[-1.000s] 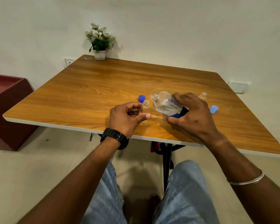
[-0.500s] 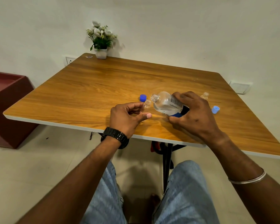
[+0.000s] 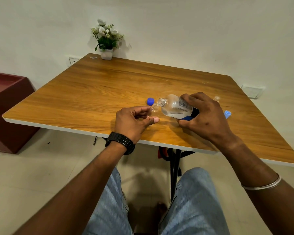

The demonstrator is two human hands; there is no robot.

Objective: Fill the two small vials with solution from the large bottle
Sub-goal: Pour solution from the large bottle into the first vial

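At the far left of the wooden tabletop I see a potted flower plant against the wall. My left hand, a black watch on its wrist, has its fingers curled around a small clear vial, mouth up, just above the tabletop. A dark blue cap lies just beyond it. My right hand is wrapped around the large clear bottle, which is tipped left, its open mouth right beside the vial's mouth. I cannot tell whether liquid is flowing. Behind that hand, a second vial peeks out. A light blue cap lies furthest right.
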